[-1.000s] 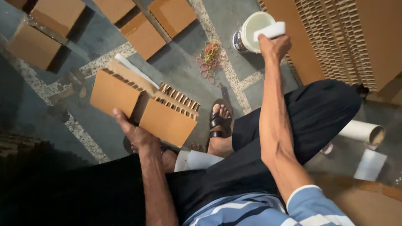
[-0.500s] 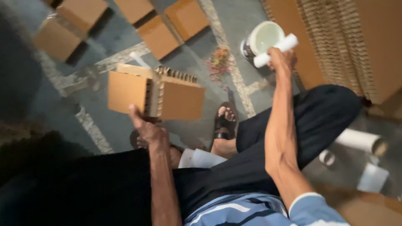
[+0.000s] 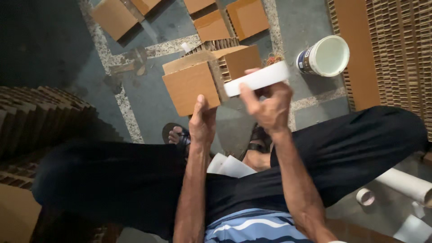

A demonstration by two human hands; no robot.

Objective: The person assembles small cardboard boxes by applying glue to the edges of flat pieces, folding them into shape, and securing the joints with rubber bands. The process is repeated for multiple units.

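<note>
My left hand (image 3: 202, 122) grips the lower edge of a folded brown corrugated cardboard piece (image 3: 191, 85) and holds it up over my knees. My right hand (image 3: 269, 107) is closed on a flat white strip (image 3: 257, 78), which lies slanted against the cardboard's right half. Both hands are close together above my sandalled feet (image 3: 180, 135). The cardboard's open fluted edge shows between its two panels.
A white plastic bucket (image 3: 325, 56) stands on the floor at the upper right beside a tall stack of corrugated board (image 3: 387, 49). Several flat cardboard pieces (image 3: 240, 18) lie on the grey floor ahead. White paper tubes (image 3: 405, 184) lie at the right. More stacked cardboard (image 3: 36, 117) is at left.
My right hand has drawn the white strip back from the bucket to the cardboard. My left hand has raised and turned the cardboard toward me.
</note>
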